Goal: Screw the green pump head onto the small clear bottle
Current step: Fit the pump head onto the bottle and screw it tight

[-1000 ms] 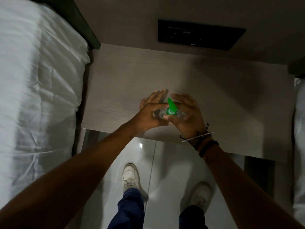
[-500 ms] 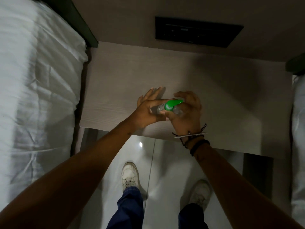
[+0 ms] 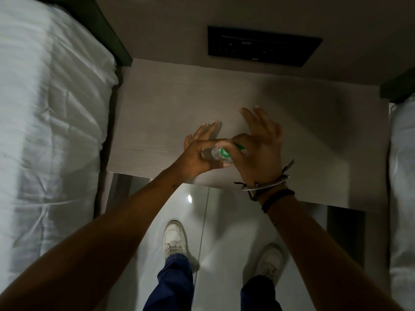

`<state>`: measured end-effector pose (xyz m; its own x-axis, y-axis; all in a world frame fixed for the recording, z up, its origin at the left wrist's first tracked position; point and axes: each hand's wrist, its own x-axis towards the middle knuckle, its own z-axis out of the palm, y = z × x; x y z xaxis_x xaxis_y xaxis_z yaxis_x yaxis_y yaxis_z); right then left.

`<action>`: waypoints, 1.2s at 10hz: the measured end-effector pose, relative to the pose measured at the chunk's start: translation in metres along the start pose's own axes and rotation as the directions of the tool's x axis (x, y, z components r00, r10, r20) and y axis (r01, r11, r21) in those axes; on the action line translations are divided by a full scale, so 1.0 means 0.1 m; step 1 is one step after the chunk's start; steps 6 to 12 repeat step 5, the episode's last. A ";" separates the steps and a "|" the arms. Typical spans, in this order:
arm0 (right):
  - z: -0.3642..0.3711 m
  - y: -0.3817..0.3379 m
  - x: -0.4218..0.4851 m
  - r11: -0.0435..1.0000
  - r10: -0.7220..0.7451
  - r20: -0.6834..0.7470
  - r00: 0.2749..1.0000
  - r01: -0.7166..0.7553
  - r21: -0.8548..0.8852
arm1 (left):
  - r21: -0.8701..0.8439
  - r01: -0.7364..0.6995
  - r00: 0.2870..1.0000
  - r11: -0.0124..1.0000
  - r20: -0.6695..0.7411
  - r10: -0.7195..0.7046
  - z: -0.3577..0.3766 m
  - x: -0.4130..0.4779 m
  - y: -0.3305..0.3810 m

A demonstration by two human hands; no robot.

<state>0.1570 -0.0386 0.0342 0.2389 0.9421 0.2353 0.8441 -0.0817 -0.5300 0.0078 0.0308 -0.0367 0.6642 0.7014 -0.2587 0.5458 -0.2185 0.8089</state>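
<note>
Small clear bottle (image 3: 212, 153) held above the near edge of a pale wooden table (image 3: 157, 104), between both hands. The left hand (image 3: 197, 156) grips the bottle's body with thumb and curled fingers. The right hand (image 3: 258, 151) pinches the green pump head (image 3: 224, 152) on the bottle's neck, its other fingers spread open. Beyond, a dark wall panel (image 3: 262, 46).

I'm standing in a bedroom, likely a hotel room: white-sheeted beds (image 3: 51, 122) flank a pale wood counter (image 3: 170, 104) on either side, beneath a dark switch panel (image 3: 262, 47) on the wall
</note>
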 end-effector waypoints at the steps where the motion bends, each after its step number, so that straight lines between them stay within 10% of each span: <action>1: -0.04 -0.03 0.01 0.991 0.010 0.129 0.992 0.007 -0.133 | 0.029 0.010 1.000 1.000 0.010 -0.010 -0.01 0.03 -0.03; 3: 0.03 -0.16 -0.11 0.949 0.155 0.063 0.986 -0.131 -0.287 | 0.057 0.063 0.998 0.996 0.013 -0.063 0.04 0.05 0.01; 4: 0.12 -0.30 -0.06 0.897 0.319 0.049 0.946 -0.285 -0.338 | -0.241 0.209 0.978 0.948 0.038 -0.206 0.02 0.08 0.09; 5: 0.14 -0.36 -0.03 0.802 0.500 0.108 0.859 -0.412 -0.432 | -0.074 0.175 0.984 0.982 -0.014 -0.176 0.00 0.04 0.11; 12: 0.14 -0.36 -0.03 0.802 0.500 0.108 0.859 -0.412 -0.432 | -0.074 0.175 0.984 0.982 -0.014 -0.176 0.00 0.04 0.11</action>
